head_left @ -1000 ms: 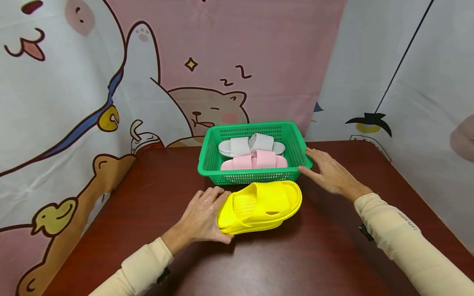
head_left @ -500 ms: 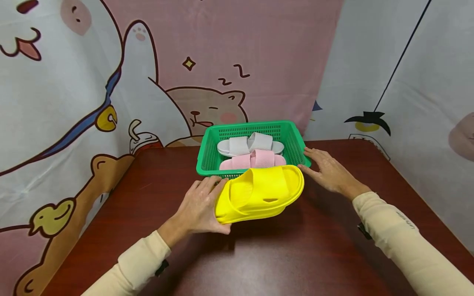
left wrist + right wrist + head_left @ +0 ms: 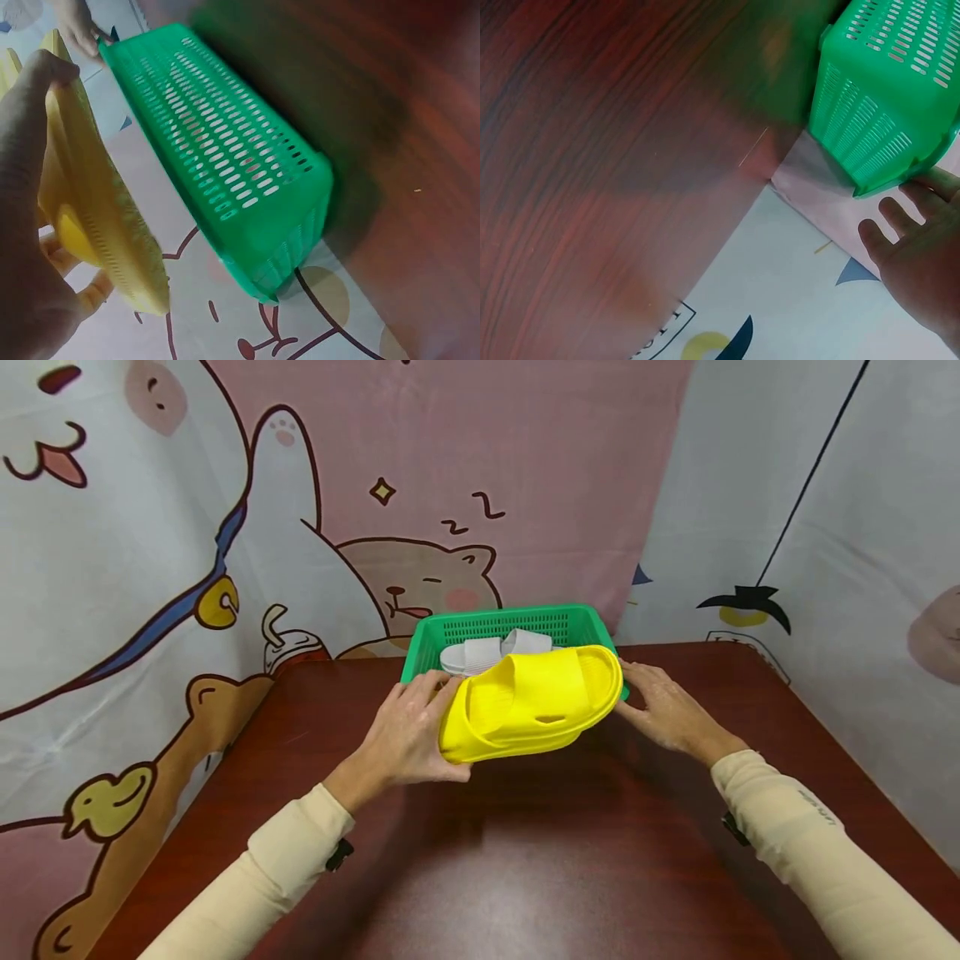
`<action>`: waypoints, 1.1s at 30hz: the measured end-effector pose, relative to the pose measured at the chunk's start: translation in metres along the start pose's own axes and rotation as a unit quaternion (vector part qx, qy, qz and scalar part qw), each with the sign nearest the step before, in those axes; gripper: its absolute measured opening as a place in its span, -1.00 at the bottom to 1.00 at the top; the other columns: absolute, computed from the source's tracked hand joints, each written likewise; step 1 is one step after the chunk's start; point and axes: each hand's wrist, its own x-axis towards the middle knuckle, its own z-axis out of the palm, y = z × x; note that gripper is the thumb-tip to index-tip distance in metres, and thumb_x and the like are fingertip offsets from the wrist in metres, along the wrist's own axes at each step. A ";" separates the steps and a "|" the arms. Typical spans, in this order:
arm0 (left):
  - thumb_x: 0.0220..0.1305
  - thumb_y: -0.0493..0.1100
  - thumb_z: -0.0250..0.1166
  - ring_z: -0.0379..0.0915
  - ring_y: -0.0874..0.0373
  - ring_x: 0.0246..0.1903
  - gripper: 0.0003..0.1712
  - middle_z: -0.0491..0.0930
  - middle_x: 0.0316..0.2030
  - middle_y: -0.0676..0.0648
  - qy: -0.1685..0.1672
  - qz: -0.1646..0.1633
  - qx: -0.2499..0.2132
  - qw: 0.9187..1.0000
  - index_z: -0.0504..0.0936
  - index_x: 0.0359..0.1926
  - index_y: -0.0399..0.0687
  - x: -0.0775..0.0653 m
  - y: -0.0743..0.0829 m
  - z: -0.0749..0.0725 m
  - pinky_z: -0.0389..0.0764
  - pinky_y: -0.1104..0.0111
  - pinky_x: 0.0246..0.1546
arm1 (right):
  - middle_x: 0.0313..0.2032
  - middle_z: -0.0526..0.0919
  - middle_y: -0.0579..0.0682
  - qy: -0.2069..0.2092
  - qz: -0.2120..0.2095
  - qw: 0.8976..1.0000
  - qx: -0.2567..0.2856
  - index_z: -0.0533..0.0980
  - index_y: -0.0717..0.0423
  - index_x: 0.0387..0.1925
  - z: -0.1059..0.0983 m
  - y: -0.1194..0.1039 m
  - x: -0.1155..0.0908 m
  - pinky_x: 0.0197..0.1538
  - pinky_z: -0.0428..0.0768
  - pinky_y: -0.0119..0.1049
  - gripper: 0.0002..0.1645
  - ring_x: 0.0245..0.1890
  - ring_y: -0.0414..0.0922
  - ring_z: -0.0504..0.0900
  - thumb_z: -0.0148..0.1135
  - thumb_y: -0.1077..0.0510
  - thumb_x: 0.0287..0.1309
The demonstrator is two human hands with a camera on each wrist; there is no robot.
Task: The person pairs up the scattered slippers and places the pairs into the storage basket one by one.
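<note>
My left hand grips a pair of yellow slippers at the heel end, one stacked on the other. They are held above the table, in front of the green basket and covering much of it in the head view. White slippers show inside the basket; the pink ones are hidden behind the yellow pair. In the left wrist view the yellow slippers stand apart from the basket. My right hand is at the basket's right end, its fingers fairly straight and touching the rim.
The basket stands at the back of a dark red wooden table. Cloth printed with cartoon animals hangs behind the table and along its sides.
My left hand has lifted the yellow slippers up and forward, from in front of the basket to over its front edge in view. The right hand stays at the basket's right end.
</note>
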 end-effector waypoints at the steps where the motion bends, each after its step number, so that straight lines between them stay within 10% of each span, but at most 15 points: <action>1: -0.31 0.37 0.48 0.42 -0.07 0.07 0.24 0.44 0.14 -0.18 0.000 -0.002 -0.002 1.000 0.38 0.39 -0.20 0.003 -0.002 0.000 0.53 0.07 -0.08 | 0.50 0.17 0.23 0.002 0.001 1.000 0.002 0.15 0.14 0.55 0.001 0.000 0.000 0.35 0.11 0.36 -0.10 0.47 0.26 0.07 0.05 -0.30 0.44; 19: 0.03 0.14 0.57 0.29 -0.15 0.29 0.13 0.32 0.34 -0.29 -0.020 -0.004 -0.072 0.997 0.24 0.45 -0.34 0.035 -0.031 0.012 0.40 0.03 0.26 | 0.54 0.09 0.17 -0.012 0.022 1.000 -0.008 0.11 0.18 0.57 -0.001 -0.005 0.005 0.35 0.12 0.35 -0.03 0.49 0.22 0.03 0.00 -0.35 0.44; 33: 0.19 0.08 0.49 0.16 -0.17 0.39 0.11 0.22 0.41 -0.34 -0.091 -0.047 -0.079 0.992 0.11 0.52 -0.35 0.075 -0.066 0.054 0.10 0.03 0.42 | 0.55 0.07 0.16 -0.012 0.025 1.000 -0.014 0.12 0.22 0.55 0.002 -0.003 0.002 0.35 0.13 0.35 -0.02 0.49 0.24 0.03 -0.04 -0.38 0.44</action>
